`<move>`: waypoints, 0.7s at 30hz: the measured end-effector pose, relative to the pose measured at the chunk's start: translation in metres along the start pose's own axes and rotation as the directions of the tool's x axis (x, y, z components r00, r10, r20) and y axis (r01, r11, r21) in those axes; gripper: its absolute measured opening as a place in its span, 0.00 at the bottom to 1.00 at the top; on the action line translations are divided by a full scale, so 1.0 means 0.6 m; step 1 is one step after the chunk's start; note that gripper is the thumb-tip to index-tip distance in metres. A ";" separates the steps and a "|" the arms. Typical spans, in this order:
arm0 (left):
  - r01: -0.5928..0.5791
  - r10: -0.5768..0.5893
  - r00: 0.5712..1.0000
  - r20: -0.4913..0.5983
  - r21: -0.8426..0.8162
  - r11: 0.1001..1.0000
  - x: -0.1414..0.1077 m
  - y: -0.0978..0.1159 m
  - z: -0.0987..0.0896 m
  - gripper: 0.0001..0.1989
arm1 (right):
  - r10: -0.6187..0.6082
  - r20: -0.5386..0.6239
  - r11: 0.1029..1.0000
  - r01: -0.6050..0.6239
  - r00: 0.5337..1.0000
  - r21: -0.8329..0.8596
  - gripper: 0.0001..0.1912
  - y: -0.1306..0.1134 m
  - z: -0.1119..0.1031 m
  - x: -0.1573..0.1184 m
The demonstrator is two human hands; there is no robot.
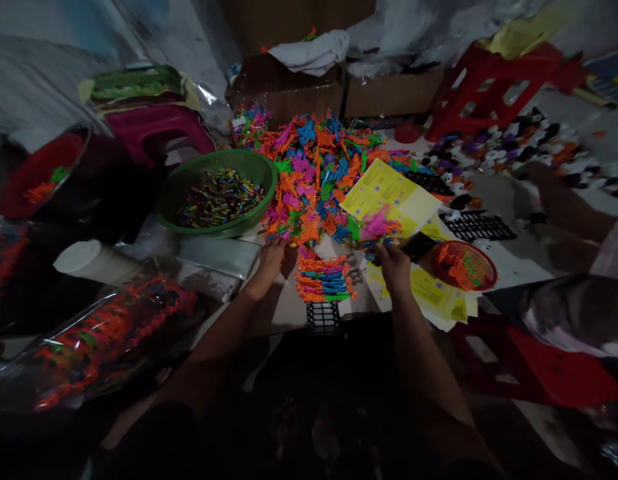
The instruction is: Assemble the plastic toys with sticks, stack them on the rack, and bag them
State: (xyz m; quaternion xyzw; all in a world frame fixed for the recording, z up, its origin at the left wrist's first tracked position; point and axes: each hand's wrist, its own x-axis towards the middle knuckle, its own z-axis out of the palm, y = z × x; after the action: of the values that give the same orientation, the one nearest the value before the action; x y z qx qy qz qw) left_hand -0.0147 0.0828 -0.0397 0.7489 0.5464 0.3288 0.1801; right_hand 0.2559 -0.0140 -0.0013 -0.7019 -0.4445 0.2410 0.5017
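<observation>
My left hand (273, 259) reaches to the near left edge of a heap of small bright plastic figures (309, 180); its fingertips blend into the figures, so their grip is unclear. My right hand (396, 267) is closed at the heap's near right edge, beside a blue figure; what it pinches is too dark to make out. Between my hands lies a black plastic grid rack (323, 317). A row of orange, blue, pink and green figures (326, 279) is lined across its far part. A pink figure (376, 223) looks blurred above the heap's right side.
A green basin (163, 223) of small striped pieces stands left of the heap. Printed yellow sheets (389, 190) and a red basket (493, 270) lie right. Bagged figures (109, 340) are at near left. Another person's arm (563, 200) reaches in at right, near black, white and orange pieces (519, 147).
</observation>
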 end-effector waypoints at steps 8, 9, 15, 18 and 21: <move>0.226 -0.206 0.974 0.095 -0.340 0.913 0.011 0.014 -0.015 0.05 | -0.031 -0.115 0.844 0.088 0.993 0.530 0.10 -0.018 -0.042 -0.095; 0.256 -0.248 0.966 0.078 -0.443 0.859 0.014 0.016 -0.018 0.05 | -0.027 -0.142 0.846 0.098 0.989 0.524 0.09 -0.015 -0.049 -0.106; 0.205 -0.340 0.939 0.051 -0.877 0.434 -0.017 0.053 -0.102 0.14 | 0.003 -0.089 0.956 0.023 0.996 0.292 0.08 -0.003 -0.077 -0.181; 0.202 -0.309 0.948 0.080 -0.900 0.386 -0.091 0.076 -0.149 0.14 | -0.011 -0.011 0.980 0.013 1.000 0.200 0.08 0.018 -0.063 -0.218; 0.338 -0.343 0.924 0.168 -0.777 0.531 -0.180 0.092 -0.154 0.12 | -0.036 0.090 0.989 0.022 0.995 0.149 0.09 0.055 -0.026 -0.239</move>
State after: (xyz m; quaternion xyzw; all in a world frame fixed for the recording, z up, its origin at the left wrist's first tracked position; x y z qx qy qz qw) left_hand -0.0600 -0.0452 0.0296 0.4682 0.4783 0.4970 0.5523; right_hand 0.2107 -0.1493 -0.0408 -0.6444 -0.4582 0.2980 0.5348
